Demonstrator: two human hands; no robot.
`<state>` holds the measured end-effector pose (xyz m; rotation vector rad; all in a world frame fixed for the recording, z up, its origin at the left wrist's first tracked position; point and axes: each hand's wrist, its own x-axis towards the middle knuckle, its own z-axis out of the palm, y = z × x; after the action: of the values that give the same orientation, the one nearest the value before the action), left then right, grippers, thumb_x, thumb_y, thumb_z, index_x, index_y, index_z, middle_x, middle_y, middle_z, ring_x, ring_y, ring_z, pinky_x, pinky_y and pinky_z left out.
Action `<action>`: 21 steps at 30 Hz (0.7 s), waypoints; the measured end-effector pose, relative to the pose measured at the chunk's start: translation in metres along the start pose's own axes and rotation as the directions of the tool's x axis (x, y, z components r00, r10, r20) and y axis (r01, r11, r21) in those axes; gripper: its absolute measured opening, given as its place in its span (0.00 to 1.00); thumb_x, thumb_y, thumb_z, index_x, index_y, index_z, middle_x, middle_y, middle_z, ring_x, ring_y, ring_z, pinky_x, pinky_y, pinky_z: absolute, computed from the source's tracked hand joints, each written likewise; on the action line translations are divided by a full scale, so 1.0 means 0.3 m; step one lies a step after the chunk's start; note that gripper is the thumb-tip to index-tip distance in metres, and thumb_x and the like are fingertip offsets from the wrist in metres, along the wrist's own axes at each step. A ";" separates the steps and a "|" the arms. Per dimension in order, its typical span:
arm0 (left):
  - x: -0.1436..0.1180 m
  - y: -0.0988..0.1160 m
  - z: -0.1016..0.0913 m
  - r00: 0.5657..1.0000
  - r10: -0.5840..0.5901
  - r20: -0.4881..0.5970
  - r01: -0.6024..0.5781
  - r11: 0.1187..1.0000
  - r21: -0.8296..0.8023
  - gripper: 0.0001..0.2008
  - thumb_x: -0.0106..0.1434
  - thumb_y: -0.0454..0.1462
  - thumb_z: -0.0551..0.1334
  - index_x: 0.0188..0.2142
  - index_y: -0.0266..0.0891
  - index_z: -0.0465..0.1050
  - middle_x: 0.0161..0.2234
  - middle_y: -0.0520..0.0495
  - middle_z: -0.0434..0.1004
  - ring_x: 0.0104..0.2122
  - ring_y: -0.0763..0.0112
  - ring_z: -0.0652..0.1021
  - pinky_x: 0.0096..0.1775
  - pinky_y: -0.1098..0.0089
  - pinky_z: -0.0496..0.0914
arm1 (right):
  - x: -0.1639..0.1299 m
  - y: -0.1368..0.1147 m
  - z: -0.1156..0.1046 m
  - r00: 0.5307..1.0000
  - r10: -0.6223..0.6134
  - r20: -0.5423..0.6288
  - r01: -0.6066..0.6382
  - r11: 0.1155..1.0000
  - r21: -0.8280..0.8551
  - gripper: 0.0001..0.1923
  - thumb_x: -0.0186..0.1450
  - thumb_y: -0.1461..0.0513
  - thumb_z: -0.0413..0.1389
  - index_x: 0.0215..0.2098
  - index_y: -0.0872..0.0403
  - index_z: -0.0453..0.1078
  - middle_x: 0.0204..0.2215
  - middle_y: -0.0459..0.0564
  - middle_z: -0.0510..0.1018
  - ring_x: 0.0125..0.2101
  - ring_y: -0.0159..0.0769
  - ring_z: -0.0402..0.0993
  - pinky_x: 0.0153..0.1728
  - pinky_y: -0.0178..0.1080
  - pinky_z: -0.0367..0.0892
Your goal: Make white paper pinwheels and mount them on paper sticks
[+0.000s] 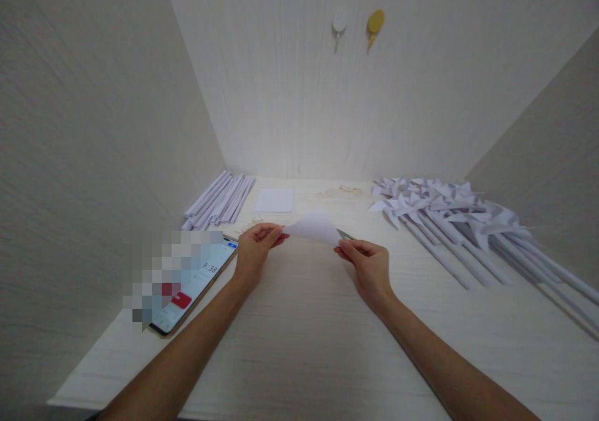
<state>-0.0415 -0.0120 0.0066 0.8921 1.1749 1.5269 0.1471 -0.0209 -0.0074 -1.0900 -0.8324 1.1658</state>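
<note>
A white piece of paper (314, 227) is stretched between my two hands, lifted above the table. Its left corner is pinched by my left hand (256, 246), thumb against fingers. My right hand (367, 262) grips the right corner the same way. Just behind my right fingertips the dark tip of a thin object (345, 234) shows; the rest of it is hidden. Small white bits (250, 224) lie beyond my left hand, too small to name. A stack of square white paper (274, 200) rests farther back.
Rolled paper sticks (219, 200) are piled at the back left. Several paper pinwheels on sticks (435, 212) heap up at the right. A phone (199, 287), partly pixelated, lies by my left forearm. Two hooks, white (339, 22) and yellow (375, 22), are on the back wall. Panels enclose both sides.
</note>
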 end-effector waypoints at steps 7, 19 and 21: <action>-0.063 -0.011 0.069 0.961 -0.204 0.186 0.251 0.925 -0.285 0.16 0.41 0.36 0.68 0.30 0.32 0.69 0.30 0.47 0.76 0.31 0.74 0.75 0.43 0.69 0.68 | -0.048 0.000 0.032 0.998 -0.020 0.061 0.024 0.998 -0.066 0.06 0.45 0.60 0.63 0.21 0.54 0.75 0.18 0.48 0.77 0.22 0.33 0.73 0.28 0.36 0.71; -0.060 -0.030 0.071 0.953 -0.234 0.193 0.287 0.902 -0.321 0.10 0.47 0.37 0.65 0.29 0.34 0.70 0.31 0.46 0.77 0.31 0.70 0.76 0.38 0.68 0.70 | -0.121 -0.002 0.065 0.932 -0.016 0.362 0.124 0.953 -0.277 0.07 0.45 0.60 0.62 0.20 0.55 0.69 0.24 0.48 0.77 0.24 0.32 0.73 0.24 0.34 0.69; -0.058 -0.027 0.067 0.953 -0.241 0.182 0.287 0.909 -0.301 0.10 0.47 0.36 0.65 0.30 0.34 0.70 0.31 0.45 0.77 0.32 0.69 0.76 0.38 0.68 0.71 | -0.123 -0.009 0.066 0.924 0.018 0.382 0.092 0.960 -0.266 0.10 0.46 0.59 0.62 0.18 0.55 0.65 0.25 0.48 0.76 0.24 0.32 0.73 0.23 0.33 0.68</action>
<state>-0.0163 -0.0232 0.0042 0.5814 0.8685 1.3591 0.1213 -0.0525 0.0019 -1.0820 -1.3511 1.2748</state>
